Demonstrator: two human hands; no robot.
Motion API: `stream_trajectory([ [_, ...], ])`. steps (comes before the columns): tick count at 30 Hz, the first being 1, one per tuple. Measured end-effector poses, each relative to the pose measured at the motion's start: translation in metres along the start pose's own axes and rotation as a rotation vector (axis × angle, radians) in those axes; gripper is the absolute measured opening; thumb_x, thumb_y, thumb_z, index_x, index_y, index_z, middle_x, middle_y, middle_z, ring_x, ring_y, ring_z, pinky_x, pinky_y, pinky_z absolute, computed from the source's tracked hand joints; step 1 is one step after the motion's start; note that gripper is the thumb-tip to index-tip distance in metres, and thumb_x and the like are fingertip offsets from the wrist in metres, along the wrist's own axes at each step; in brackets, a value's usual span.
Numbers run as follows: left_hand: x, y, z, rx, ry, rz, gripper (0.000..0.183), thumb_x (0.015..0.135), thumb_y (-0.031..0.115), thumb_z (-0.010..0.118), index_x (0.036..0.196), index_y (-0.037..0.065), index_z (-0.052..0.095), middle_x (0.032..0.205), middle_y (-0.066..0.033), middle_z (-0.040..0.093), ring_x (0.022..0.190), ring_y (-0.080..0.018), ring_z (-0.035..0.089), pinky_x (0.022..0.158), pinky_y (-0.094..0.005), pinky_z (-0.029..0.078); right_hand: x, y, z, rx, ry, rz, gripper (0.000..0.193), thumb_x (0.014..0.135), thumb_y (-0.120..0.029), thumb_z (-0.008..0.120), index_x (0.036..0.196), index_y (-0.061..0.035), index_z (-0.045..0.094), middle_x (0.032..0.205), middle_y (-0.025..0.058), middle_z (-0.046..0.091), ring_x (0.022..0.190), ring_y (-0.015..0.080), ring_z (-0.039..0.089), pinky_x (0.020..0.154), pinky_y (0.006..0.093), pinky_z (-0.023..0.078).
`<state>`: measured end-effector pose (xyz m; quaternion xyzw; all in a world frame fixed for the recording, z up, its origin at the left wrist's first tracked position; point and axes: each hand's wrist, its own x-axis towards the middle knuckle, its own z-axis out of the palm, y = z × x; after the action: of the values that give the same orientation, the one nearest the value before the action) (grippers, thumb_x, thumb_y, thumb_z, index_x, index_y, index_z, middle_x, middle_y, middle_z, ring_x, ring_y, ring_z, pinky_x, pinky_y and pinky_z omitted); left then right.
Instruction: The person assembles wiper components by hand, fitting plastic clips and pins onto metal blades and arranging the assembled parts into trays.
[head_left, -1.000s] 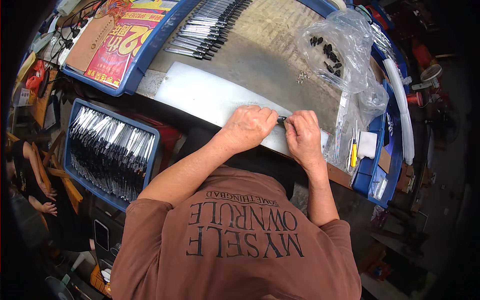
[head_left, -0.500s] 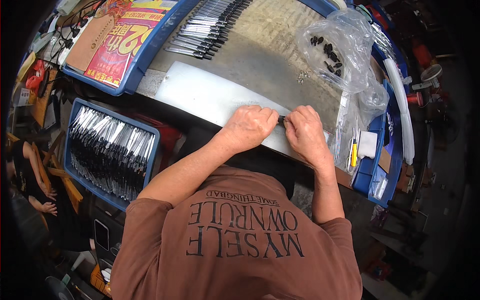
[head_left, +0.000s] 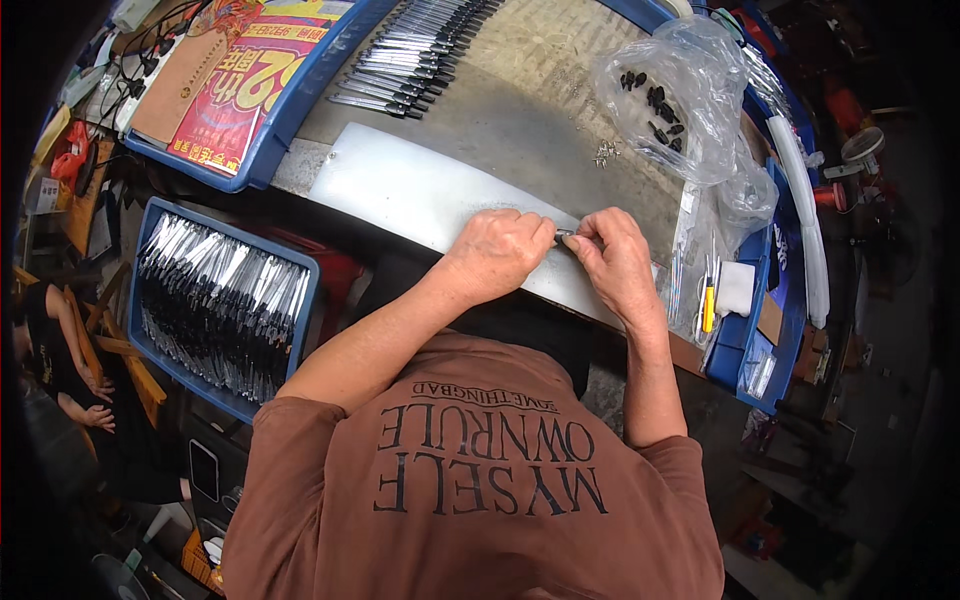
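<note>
Head view: The left hand (head_left: 500, 254), clenched, grips a black part (head_left: 563, 238) over the white board (head_left: 420, 190) as the right hand (head_left: 617, 260) pinches its end; lining up both grips should best prevent skewing.

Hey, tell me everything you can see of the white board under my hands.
The board is a long, flat, white slab, smooth and plastic-looking, with faint greyish marks near the hands. It lies flat along the near edge of the table, slanting from upper left to lower right. The left hand and right hand hide part of its right half, with a dark piece between them. Whether they press on it is unclear.
</note>
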<state>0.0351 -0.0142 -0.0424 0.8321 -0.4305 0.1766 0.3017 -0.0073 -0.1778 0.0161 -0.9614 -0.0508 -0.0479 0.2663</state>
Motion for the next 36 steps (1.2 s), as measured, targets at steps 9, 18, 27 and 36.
stream_trajectory([
  [9,0.001,0.001,-0.002,-0.021,0.008,-0.023,0.014,0.075,0.016,0.063,0.078,0.006,0.054,0.063,-0.0055,0.053,0.058,-0.0204,0.059,0.050,-0.0318,0.047,-0.009,0.006,-0.004,0.225,0.016,0.138,0.020,0.073,-0.012,0.069,0.084,-0.0003,0.056,0.079,0.0108,0.057,0.071,0.0233,0.054,0.066,0.0330,0.044],
  [18,0.002,-0.001,-0.003,-0.019,0.028,-0.017,0.014,0.074,0.015,0.063,0.077,0.006,0.053,0.060,-0.0051,0.051,0.056,-0.0208,0.057,0.049,-0.0323,0.046,-0.004,0.003,0.010,0.283,0.041,0.080,0.020,0.081,-0.017,0.062,0.087,0.0020,0.061,0.076,0.0148,0.061,0.068,0.0272,0.057,0.063,0.0340,0.046],
  [27,0.000,-0.001,-0.006,-0.122,0.098,0.059,0.011,0.073,0.011,0.061,0.074,0.006,0.051,0.057,-0.0049,0.048,0.053,-0.0216,0.054,0.047,-0.0341,0.042,-0.012,0.004,0.017,0.460,0.026,0.175,0.017,0.081,-0.014,0.060,0.079,0.0023,0.061,0.062,0.0107,0.054,0.055,0.0171,0.048,0.052,0.0298,0.038],
  [36,-0.006,0.007,-0.016,-0.124,0.082,0.048,0.013,0.072,0.011,0.062,0.077,0.005,0.052,0.059,-0.0064,0.048,0.055,-0.0233,0.055,0.049,-0.0343,0.044,-0.023,-0.006,0.026,0.381,0.213,0.057,0.018,0.082,-0.015,0.062,0.076,0.0021,0.059,0.062,0.0087,0.053,0.055,0.0183,0.047,0.053,0.0306,0.039],
])
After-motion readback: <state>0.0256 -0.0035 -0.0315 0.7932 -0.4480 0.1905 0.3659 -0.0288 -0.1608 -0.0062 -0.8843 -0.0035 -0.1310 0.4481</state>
